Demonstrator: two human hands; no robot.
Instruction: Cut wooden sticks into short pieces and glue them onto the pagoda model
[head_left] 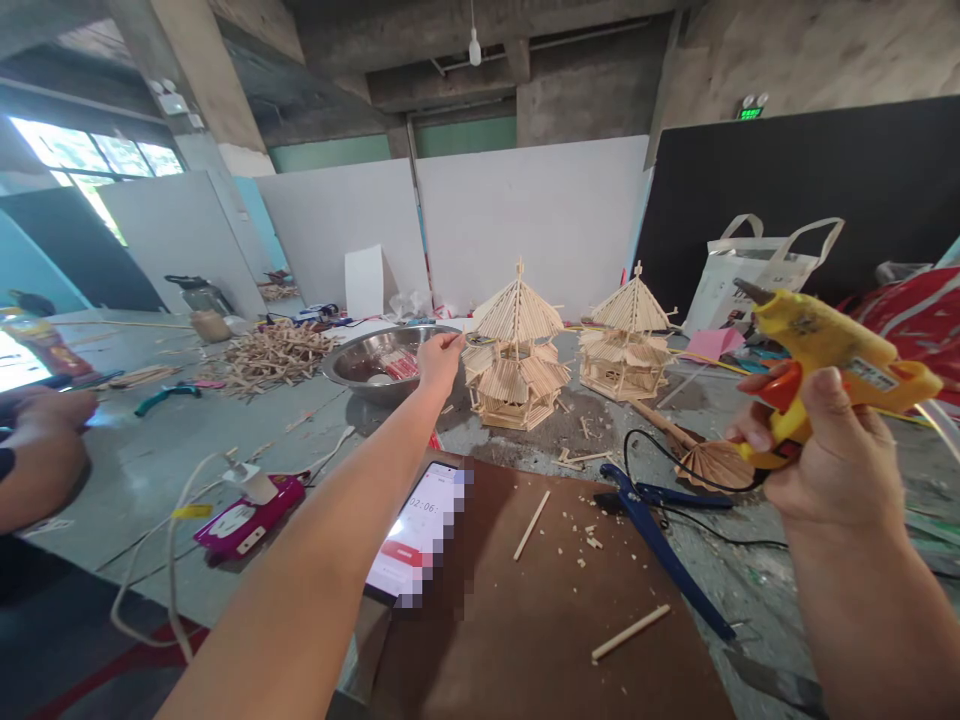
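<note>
My left hand (441, 362) stretches forward over the rim of a metal bowl (352, 378), its fingers pinched together beside a stick-built pagoda model (517, 375). Whatever the fingertips hold, if anything, is too small to make out. My right hand (832, 460) is wrapped round a yellow hot glue gun (825, 345), its dark nozzle pointing up and to the left. A finger lies by the orange trigger. To the right of the first model stands a second pagoda model (626, 355) of pale sticks. Red-and-white packets (401, 364) lie in the bowl.
On a brown board (487, 620) lie loose sticks (630, 632), wood crumbs and a phone (416, 530). Blue-handled pliers (664, 540) and a black cable are near my right hand. A pink power strip (251, 515), a stick pile (274, 355) and another person's arm (49, 450) are leftward.
</note>
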